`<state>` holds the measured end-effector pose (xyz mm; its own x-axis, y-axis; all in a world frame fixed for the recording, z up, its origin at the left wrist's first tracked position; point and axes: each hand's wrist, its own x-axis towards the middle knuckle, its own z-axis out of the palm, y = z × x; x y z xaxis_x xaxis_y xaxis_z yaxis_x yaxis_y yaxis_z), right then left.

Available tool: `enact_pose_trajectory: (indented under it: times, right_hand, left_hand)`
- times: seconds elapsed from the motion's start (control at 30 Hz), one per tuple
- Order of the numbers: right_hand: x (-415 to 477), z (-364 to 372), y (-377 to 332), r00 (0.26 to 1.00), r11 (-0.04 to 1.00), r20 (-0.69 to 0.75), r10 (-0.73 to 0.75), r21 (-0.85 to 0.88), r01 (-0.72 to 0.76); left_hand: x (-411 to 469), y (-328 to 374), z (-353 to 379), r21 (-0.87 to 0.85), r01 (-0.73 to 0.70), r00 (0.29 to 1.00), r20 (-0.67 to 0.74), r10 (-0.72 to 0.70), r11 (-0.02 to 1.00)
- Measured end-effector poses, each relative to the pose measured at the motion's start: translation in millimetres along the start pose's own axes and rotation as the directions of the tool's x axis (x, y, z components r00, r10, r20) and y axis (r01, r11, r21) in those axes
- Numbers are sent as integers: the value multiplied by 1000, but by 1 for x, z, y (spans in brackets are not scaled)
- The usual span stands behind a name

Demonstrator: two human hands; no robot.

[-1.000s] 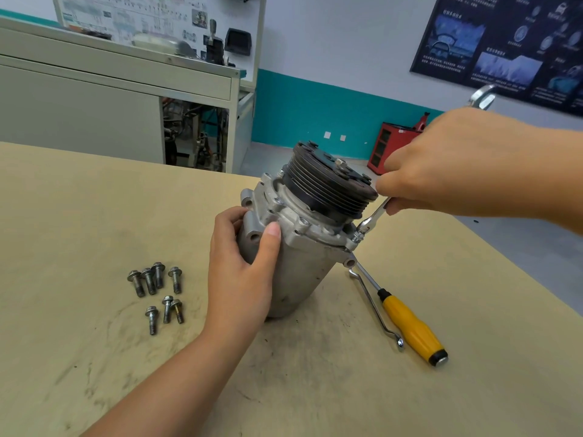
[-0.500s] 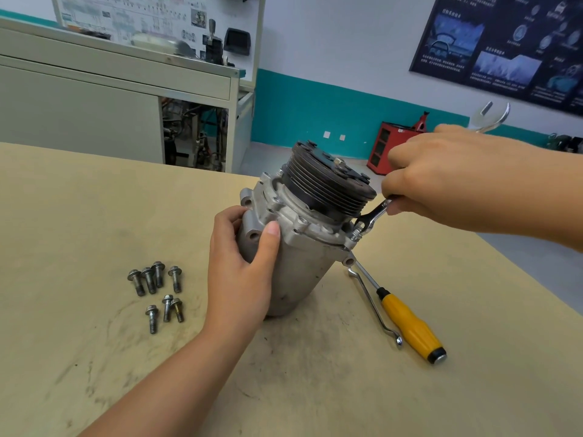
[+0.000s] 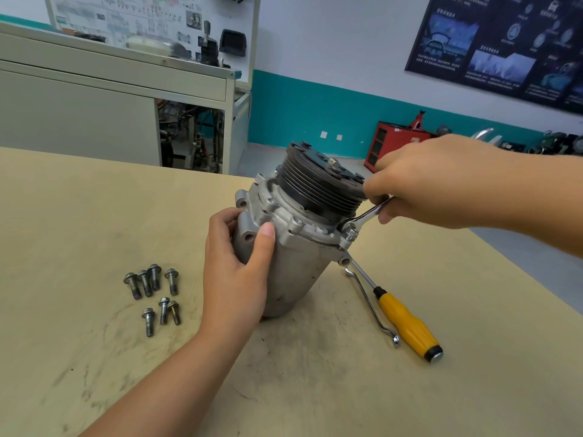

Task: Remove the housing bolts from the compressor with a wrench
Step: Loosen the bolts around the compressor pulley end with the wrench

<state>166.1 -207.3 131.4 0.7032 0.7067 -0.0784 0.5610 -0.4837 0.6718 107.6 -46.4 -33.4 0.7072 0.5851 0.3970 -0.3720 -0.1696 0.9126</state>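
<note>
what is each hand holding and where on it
The left hand grips the compressor around its grey body; the right hand holds the wrench by its shank, head on a flange bolt.

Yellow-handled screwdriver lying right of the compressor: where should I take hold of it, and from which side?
Take the screwdriver by its thick yellow handle, coming from above and from the right. The handle lies flat on the table and is free on that side. A bent wrench lies close along its left, and the thin shaft runs up to the compressor flange.
</note>
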Motion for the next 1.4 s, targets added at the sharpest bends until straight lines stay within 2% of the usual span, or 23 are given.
enact_pose_trajectory:
  times: [0.1,0.23,0.37,0.6,0.93,1.4]
  right_hand:
    - [3,0,0,999,998,-17,-32,-52,31]
    - [0,-11,9,999,999,-34,-32,-18,32]
    - [0,-12,15,1000,999,8,-4,-52,4]
    - [2,-10,15,1000,1000,25,-6,5,6]
    - [6,-8,24,988,965,138,-63,261,25]
    - [8,-12,31,994,961,28,-102,260,91]
  left_hand:
    - [0,0,0,-4,0,1000,1,0,1000]
    - [0,1,0,-4,2,1000,4,-2,1000]
    - [0,1,0,-1,5,1000,4,-5,1000]
    - [0,0,0,-7,-2,1000,9,2,1000]
    - [-1,1,0,-4,1,1000,6,-1,1000]
    - [-1,1,0,-11,0,1000,6,0,1000]
